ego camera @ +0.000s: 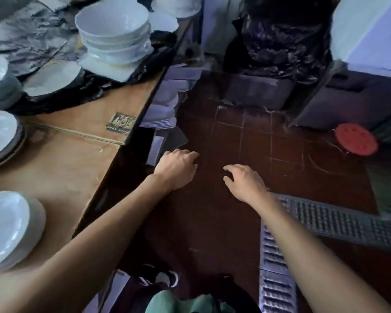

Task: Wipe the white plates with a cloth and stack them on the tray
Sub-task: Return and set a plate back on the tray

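Both my arms reach out over the dark red floor beside the wooden table. My left hand hangs with loosely curled fingers and holds nothing, close to a stack of white plates under the table's edge. My right hand is spread, fingers bent downward, also empty. White plates lie on the table: one pile at the near left, another at the left edge. No cloth or tray is in view.
A stack of white bowls stands at the back of the table on black plastic. A black bin bag sits on a box ahead. A red perforated disc and dark crates lie on the floor to the right.
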